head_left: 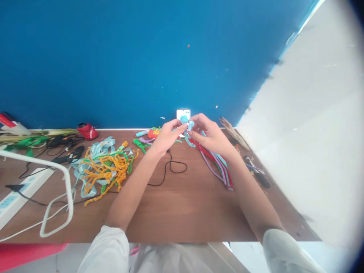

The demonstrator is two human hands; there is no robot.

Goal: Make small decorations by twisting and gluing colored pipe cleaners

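Note:
Light blue chenille stem, bent into loops and curls, is held up between my two hands above the back of the desk. My left hand pinches it from the left with thumb and forefinger. From the right, the fingers of my right hand close on the same piece, one end hanging below them. Behind the hands a lit phone leans against the wall, partly covered. Under my right forearm lies a bundle of red, purple, green and blue chenille stems.
Left on the desk is a heap of orange twisted stems with pale blue ribbon. A power strip, a white metal frame and a black cable lie around. Blue wall behind; white wall at right.

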